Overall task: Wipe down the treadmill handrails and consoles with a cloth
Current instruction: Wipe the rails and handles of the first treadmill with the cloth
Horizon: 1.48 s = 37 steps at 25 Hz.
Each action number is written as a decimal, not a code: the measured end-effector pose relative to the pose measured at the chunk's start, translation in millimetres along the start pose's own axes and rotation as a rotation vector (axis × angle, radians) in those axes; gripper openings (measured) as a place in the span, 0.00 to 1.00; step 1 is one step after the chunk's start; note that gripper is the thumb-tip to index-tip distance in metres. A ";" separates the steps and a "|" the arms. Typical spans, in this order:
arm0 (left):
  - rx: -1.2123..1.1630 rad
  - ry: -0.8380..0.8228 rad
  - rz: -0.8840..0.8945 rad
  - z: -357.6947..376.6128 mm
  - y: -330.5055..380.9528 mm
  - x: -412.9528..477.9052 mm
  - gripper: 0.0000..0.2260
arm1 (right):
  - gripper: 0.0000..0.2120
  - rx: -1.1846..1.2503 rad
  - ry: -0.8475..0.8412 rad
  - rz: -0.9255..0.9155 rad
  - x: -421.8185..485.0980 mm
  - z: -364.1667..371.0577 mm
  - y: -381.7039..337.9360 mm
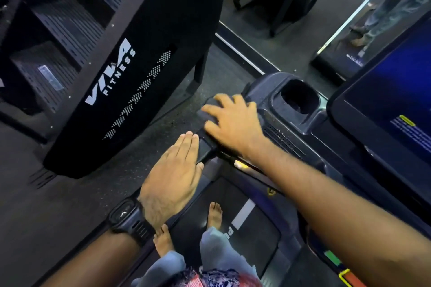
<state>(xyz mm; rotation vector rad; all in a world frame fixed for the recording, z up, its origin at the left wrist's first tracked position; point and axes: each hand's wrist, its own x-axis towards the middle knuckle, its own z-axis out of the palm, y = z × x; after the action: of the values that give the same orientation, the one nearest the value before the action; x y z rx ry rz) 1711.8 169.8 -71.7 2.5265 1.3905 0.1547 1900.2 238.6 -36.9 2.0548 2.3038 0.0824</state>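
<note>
The left hand (172, 170), a black smartwatch (128, 216) on its wrist, is flat with straight fingers held together, its fingertips and thumb against the outer side of the black padded treadmill handrail (205, 149). The right hand (231, 123) lies palm-down on the handrail's far end with fingers spread, just beside the dark grey plastic console (261, 91) with its round cup holder; whether a cloth lies under that palm cannot be told. A blue-lit screen (396, 91) stands to the right, and bare feet rest on the black treadmill belt (254, 228) below.
</note>
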 end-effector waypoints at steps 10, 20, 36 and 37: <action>-0.057 -0.011 -0.007 -2.4 4.8 16.2 0.31 | 0.20 0.008 -0.033 0.151 23.1 -5.9 31.5; -0.089 -0.023 -0.029 -5.7 10.8 30.4 0.33 | 0.20 -0.004 -0.019 0.099 27.6 5.9 25.2; -0.053 -0.008 -0.017 -2.4 11.4 40.9 0.30 | 0.20 0.069 0.096 0.334 4.9 11.6 27.0; -0.057 -0.021 -0.020 -1.9 11.2 41.4 0.31 | 0.20 0.068 0.095 0.230 -9.7 14.2 2.3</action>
<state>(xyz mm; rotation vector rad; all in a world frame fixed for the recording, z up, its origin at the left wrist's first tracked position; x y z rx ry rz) 1742.8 199.3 -68.1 2.4607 1.3833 0.1615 1904.6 229.3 -50.8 2.3929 2.1370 0.1151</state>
